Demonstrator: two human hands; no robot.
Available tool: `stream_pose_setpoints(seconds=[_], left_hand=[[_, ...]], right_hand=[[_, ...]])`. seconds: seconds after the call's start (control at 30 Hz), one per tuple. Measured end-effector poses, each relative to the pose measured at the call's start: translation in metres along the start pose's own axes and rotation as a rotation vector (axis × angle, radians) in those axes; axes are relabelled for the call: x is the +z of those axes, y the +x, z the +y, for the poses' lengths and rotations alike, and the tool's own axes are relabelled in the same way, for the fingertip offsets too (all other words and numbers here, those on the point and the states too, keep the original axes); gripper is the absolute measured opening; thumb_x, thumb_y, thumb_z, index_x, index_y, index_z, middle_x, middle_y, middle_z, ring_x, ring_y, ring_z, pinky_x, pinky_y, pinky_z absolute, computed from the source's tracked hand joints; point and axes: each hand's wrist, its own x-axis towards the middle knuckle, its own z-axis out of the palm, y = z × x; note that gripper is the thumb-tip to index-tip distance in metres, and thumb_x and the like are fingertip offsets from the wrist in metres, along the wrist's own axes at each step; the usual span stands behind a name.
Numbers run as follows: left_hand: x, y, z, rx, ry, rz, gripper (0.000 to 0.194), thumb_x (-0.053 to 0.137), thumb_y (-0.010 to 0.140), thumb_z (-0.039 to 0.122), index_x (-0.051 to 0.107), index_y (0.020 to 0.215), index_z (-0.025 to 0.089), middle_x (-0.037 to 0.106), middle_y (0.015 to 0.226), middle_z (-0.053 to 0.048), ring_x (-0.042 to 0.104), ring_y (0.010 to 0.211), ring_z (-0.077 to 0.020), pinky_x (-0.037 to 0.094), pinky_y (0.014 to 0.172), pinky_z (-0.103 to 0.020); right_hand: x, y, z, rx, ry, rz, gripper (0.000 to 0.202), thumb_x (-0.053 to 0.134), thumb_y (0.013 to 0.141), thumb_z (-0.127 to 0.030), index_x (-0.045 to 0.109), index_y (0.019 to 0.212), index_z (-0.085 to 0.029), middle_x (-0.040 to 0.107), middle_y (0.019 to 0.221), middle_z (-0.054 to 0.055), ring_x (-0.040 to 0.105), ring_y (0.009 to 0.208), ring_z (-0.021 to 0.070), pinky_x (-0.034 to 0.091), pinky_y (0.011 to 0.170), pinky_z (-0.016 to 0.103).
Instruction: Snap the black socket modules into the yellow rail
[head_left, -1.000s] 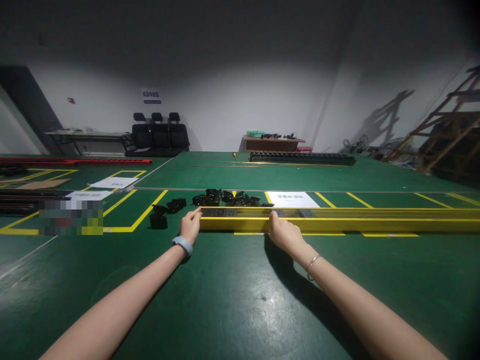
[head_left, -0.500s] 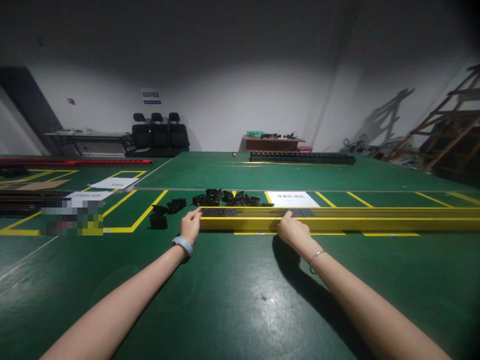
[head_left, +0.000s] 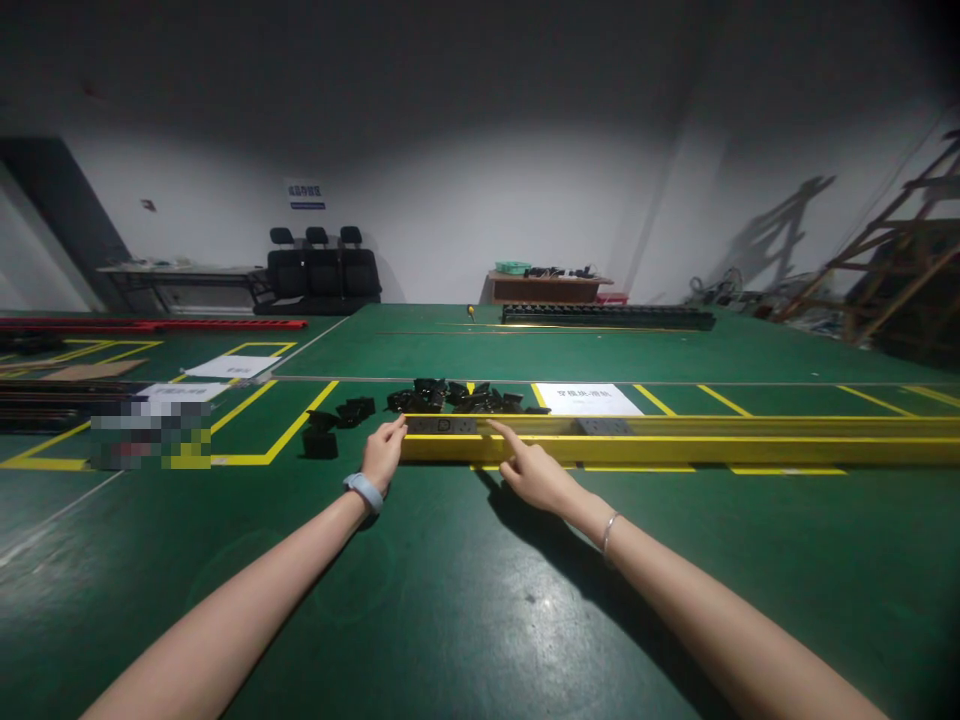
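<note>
A long yellow rail (head_left: 675,450) with an open channel lies across the green table. My left hand (head_left: 382,455), wearing a light blue band, is closed on the rail's left end. Just inside that end sits a dark grey module with socket-like holes (head_left: 461,426). Another such module (head_left: 602,427) lies further right in the channel. My right hand (head_left: 538,478) holds nothing; its index finger stretches left over the channel, right of the first module, while the other fingers curl. Behind the rail's left part is a pile of small black parts (head_left: 480,398).
A white printed sheet (head_left: 589,399) lies behind the rail, among yellow tape lines. Long black strips (head_left: 607,317) lie at the table's far side. To the left are more sheets (head_left: 232,366) and red rails (head_left: 157,324). A wooden frame (head_left: 900,240) stands at the right.
My right hand has moved left along the rail, from the right module towards the left one, with its index finger now extended. My left hand stays at the rail's end.
</note>
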Motion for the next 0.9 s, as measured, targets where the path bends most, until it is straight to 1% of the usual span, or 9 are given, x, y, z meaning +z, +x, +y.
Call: stream_pose_setpoints(seconds=[0.07,0.13,0.27,0.4,0.53,0.63,0.7,0.8,0.9], left_hand=[[0.001,-0.002,0.004,0.015,0.012,-0.042,0.040,0.051,0.081,0.033,0.064,0.112,0.013,0.061,0.121,-0.011,0.055,0.113,-0.0222,0.037,0.100,-0.033],[0.001,-0.004,0.009,0.028,0.024,-0.097,0.040,0.052,0.081,0.035,0.064,0.113,0.014,0.061,0.121,-0.010,0.055,0.113,-0.0219,0.036,0.100,-0.032],[0.003,-0.008,0.016,0.002,-0.029,-0.167,0.040,0.057,0.079,0.038,0.065,0.111,0.017,0.062,0.120,-0.009,0.056,0.111,-0.0229,0.038,0.098,-0.033],[0.005,-0.010,0.020,-0.080,-0.135,-0.122,0.038,0.064,0.074,0.036,0.068,0.106,0.017,0.066,0.113,-0.010,0.058,0.106,-0.0242,0.043,0.093,-0.035],[0.007,-0.011,0.023,-0.119,-0.176,-0.070,0.036,0.066,0.072,0.033,0.069,0.103,0.017,0.069,0.105,-0.009,0.060,0.100,-0.0234,0.044,0.091,-0.036],[0.007,-0.011,0.025,-0.122,-0.172,-0.082,0.038,0.065,0.072,0.034,0.068,0.105,0.016,0.069,0.103,-0.009,0.061,0.096,-0.0227,0.045,0.090,-0.036],[0.008,-0.011,0.025,-0.117,-0.169,-0.091,0.039,0.065,0.072,0.035,0.068,0.106,0.016,0.069,0.101,-0.009,0.062,0.094,-0.0223,0.046,0.088,-0.035],[0.008,-0.011,0.025,-0.118,-0.171,-0.091,0.039,0.064,0.072,0.035,0.068,0.106,0.015,0.069,0.099,-0.009,0.062,0.090,-0.0212,0.047,0.085,-0.034],[0.008,-0.011,0.024,-0.111,-0.177,-0.087,0.039,0.064,0.072,0.035,0.067,0.106,0.015,0.069,0.098,-0.009,0.062,0.087,-0.0202,0.047,0.084,-0.033]], right_hand=[[0.006,0.002,-0.007,-0.039,0.047,-0.032,0.067,0.041,0.087,-0.022,0.011,0.146,-0.020,0.064,0.067,0.001,0.057,0.057,0.0148,0.036,0.058,0.022],[0.009,0.003,-0.012,-0.052,0.040,-0.046,0.066,0.041,0.087,-0.023,0.012,0.147,-0.021,0.065,0.069,0.002,0.057,0.056,0.0145,0.035,0.057,0.022],[0.008,0.004,-0.015,-0.016,-0.060,-0.052,0.062,0.040,0.089,-0.026,0.016,0.146,-0.022,0.067,0.081,0.007,0.061,0.064,0.0167,0.037,0.060,0.024],[0.004,0.001,-0.012,0.031,-0.161,-0.043,0.059,0.039,0.089,-0.024,0.018,0.145,-0.022,0.068,0.087,0.008,0.064,0.077,0.0197,0.041,0.066,0.026],[0.003,-0.001,-0.010,0.089,-0.196,-0.037,0.060,0.039,0.089,-0.024,0.017,0.144,-0.020,0.067,0.090,0.009,0.064,0.083,0.0207,0.042,0.070,0.028],[0.003,-0.001,-0.009,0.065,-0.156,-0.018,0.060,0.039,0.089,-0.024,0.016,0.144,-0.020,0.067,0.089,0.009,0.064,0.083,0.0210,0.042,0.070,0.028],[0.003,0.000,-0.010,0.043,-0.096,-0.041,0.059,0.040,0.090,-0.024,0.017,0.144,-0.020,0.068,0.088,0.008,0.064,0.080,0.0196,0.041,0.068,0.026],[0.004,0.003,-0.012,0.056,-0.019,-0.085,0.057,0.042,0.090,-0.024,0.021,0.143,-0.021,0.067,0.087,0.007,0.064,0.075,0.0172,0.040,0.065,0.023],[0.003,0.004,-0.013,0.066,-0.026,-0.078,0.054,0.042,0.090,-0.025,0.025,0.141,-0.022,0.067,0.087,0.008,0.064,0.076,0.0175,0.040,0.064,0.023]])
